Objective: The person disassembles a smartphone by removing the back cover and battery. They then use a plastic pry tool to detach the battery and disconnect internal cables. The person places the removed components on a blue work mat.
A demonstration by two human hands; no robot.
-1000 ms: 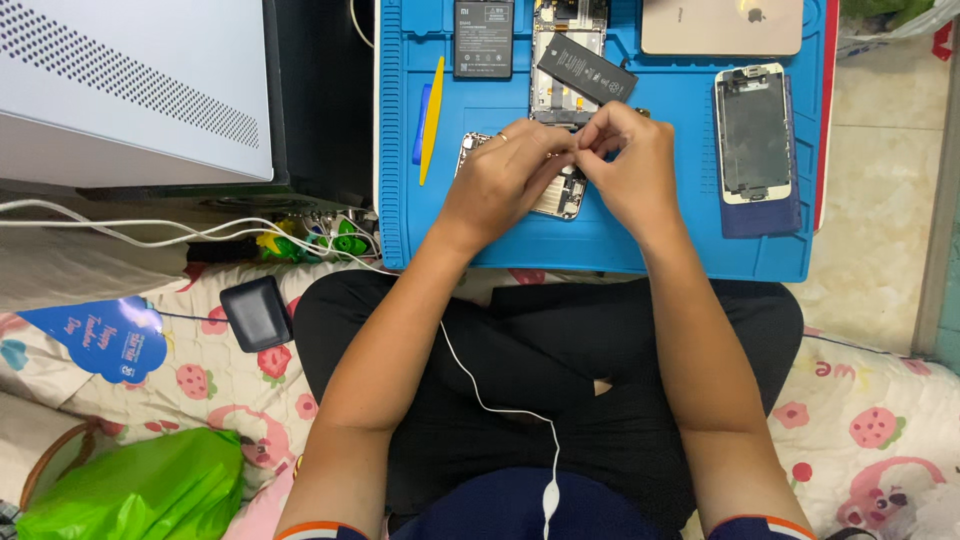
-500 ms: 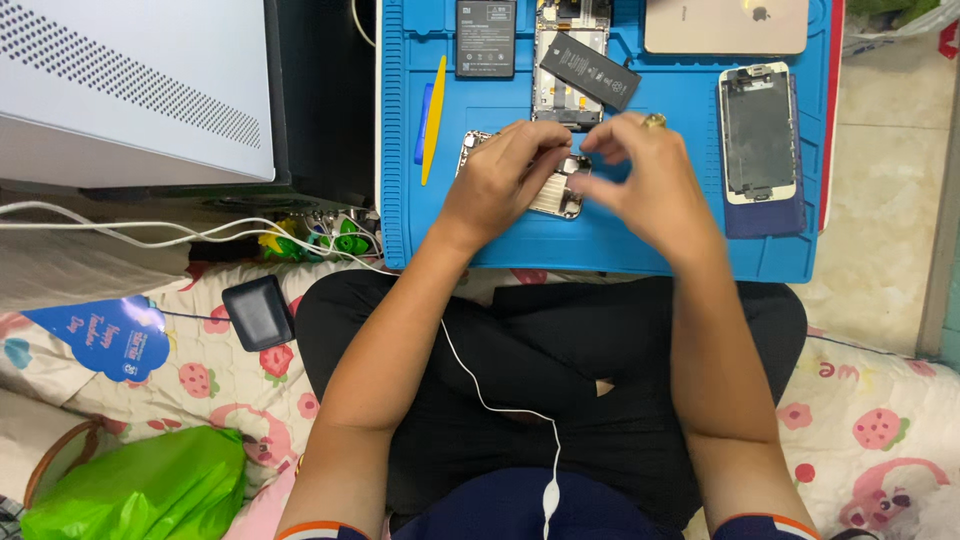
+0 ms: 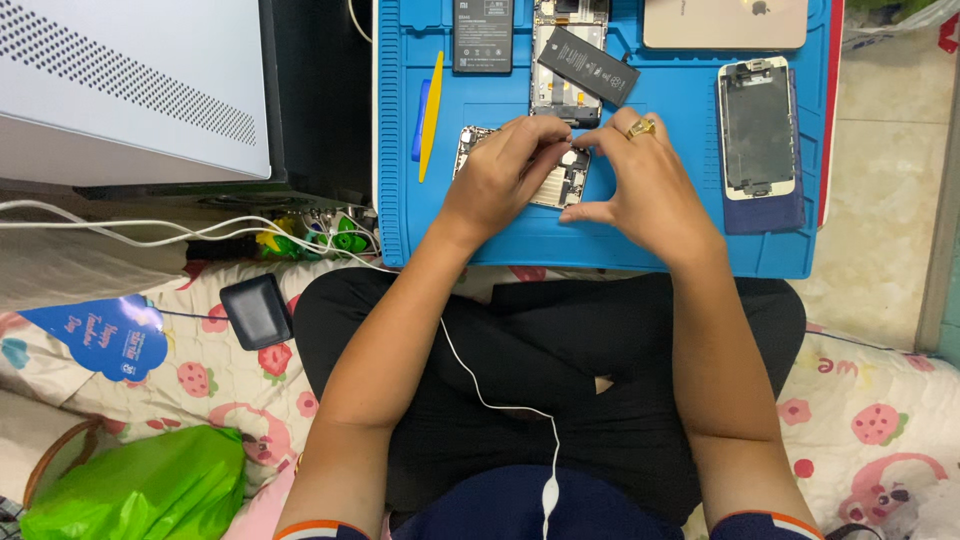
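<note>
An opened phone body with its circuit parts showing lies on the blue work mat. My left hand rests over its left half, fingers curled and pinching at something small near its top edge. My right hand, with a gold ring on one finger, sits at the phone's right side, thumb stretched toward the lower edge. What the fingertips hold is too small to make out.
On the mat lie a yellow pry tool, a black battery, another battery on a phone frame, a phone screen and a gold device. A white box, cables, a black adapter and a green bag are at left.
My right hand has moved right and down off the phone, opening a gap between the two hands. My left hand stays on the phone.
</note>
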